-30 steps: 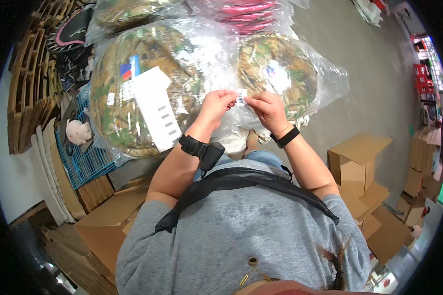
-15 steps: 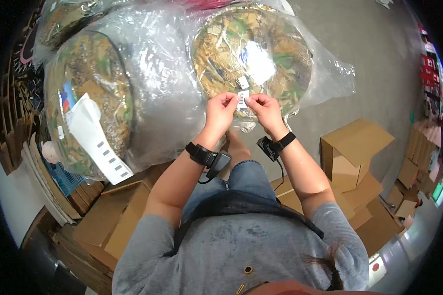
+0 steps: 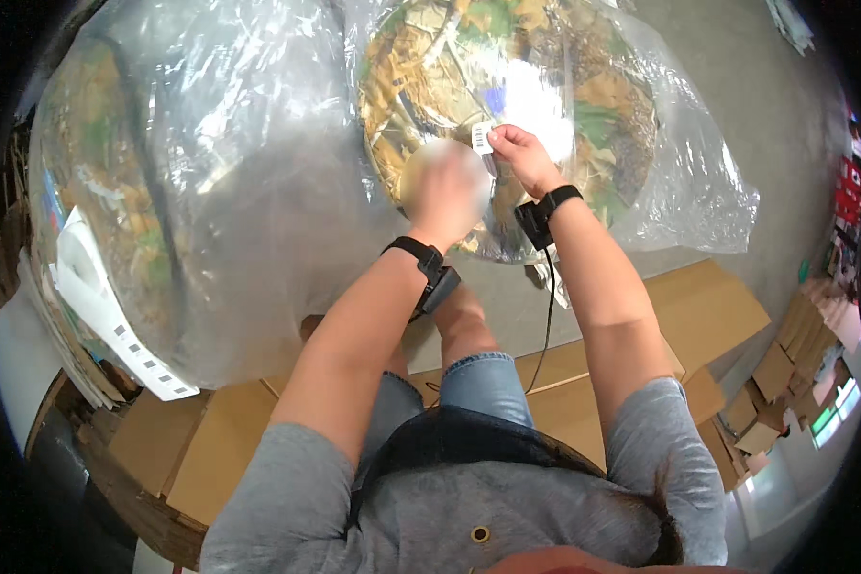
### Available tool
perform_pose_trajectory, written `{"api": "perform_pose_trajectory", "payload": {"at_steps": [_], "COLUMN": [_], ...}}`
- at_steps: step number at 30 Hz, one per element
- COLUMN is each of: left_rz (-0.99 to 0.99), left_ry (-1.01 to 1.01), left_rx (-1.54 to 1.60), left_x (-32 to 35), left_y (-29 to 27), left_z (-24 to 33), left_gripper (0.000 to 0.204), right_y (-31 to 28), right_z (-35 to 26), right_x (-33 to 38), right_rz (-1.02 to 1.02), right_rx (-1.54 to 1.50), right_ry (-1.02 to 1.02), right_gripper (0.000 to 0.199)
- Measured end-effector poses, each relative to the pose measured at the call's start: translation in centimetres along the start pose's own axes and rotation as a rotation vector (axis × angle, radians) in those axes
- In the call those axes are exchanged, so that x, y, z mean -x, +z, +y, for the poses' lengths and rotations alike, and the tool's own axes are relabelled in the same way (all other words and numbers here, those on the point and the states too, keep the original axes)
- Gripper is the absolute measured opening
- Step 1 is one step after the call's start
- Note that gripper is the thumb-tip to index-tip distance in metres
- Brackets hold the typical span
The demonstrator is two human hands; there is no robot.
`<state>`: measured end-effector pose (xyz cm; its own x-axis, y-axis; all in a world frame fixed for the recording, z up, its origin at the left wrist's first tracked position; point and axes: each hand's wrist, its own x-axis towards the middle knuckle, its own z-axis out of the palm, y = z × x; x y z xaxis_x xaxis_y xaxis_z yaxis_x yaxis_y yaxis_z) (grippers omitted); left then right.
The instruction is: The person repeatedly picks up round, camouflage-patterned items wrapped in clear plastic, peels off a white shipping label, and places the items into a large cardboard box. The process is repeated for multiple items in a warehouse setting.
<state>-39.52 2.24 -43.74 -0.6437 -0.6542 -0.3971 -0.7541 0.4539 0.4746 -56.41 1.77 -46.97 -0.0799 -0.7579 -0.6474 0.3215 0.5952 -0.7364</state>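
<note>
Two hands at bagged camouflage cushion (image 3: pixel 584 105), right hand (image 3: pixel 521 158) fingers pinching small white tag (image 3: pixel 483 137) upright, left hand (image 3: pixel 445 191) blurred, grip unclear

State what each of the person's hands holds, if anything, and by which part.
The right hand pinches a small white label by its right edge, over the clear bag. The left hand is motion-blurred; its hold cannot be told.
</note>
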Motion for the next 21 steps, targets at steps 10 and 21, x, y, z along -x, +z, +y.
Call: {"api": "perform_pose_trajectory", "payload": {"at_steps": [10, 21], "left_rz": [-0.143, -0.101], "left_ry": [-0.082, -0.060], "left_rx": [-0.055, -0.031], "left_x": [-1.1, -1.1], "left_y": [2.5, 2.9], "left_z": [-0.3, -0.6], "left_gripper": [0.058, 0.059], "right_y": [-2.9, -1.8], "right_z": [3.0, 6.8], "right_x": [-4.0, -6.5], "right_rz": [0.076, 0.273], "right_rx": [0.247, 0.534], "right_ry": [0.071, -0.168], "right_gripper": [0.017, 0.023]}}
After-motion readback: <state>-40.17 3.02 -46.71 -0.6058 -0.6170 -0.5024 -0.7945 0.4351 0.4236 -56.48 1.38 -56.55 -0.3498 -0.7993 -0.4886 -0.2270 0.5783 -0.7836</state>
